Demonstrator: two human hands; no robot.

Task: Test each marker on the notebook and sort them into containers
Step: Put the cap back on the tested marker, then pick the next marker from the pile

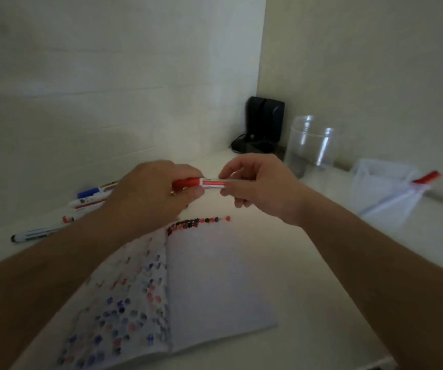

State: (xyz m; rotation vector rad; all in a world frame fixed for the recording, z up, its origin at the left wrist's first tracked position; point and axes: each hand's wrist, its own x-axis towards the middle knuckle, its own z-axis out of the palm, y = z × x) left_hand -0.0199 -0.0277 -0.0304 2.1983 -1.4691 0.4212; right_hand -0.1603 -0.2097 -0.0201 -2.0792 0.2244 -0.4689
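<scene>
Two bare hands held up together over the open paper notebook [215,284]. Between them, a white marker with a red cap [204,182], lying flat, up in the air above the top of the notebook. Left hand [151,196] curled round the red cap end. Right hand [257,186] pinching the white body with fingers and thumb. Hands very close, almost touching, with only a short bit of marker showing between them.

Down on the white table [308,263], the notebook lying open. Left page full of little red, blue and dark dots. Right page mostly bare, with one row of red and dark dots along its top edge.

To the left, behind the left arm, a small bunch of white markers [89,201] lying on the table, one with a blue cap, one with red on it. Nearer the edge, one more white marker with a dark tip [36,235], apart from the bunch.

To the right, far back, a tall clear plastic jar [311,142], standing up. Beside it, further right, a clear plastic bag [383,188] lying flat, with something red [427,177] at its far end; too blurry to tell just what. In the corner, two small black speakers [264,121] against the wall.
</scene>
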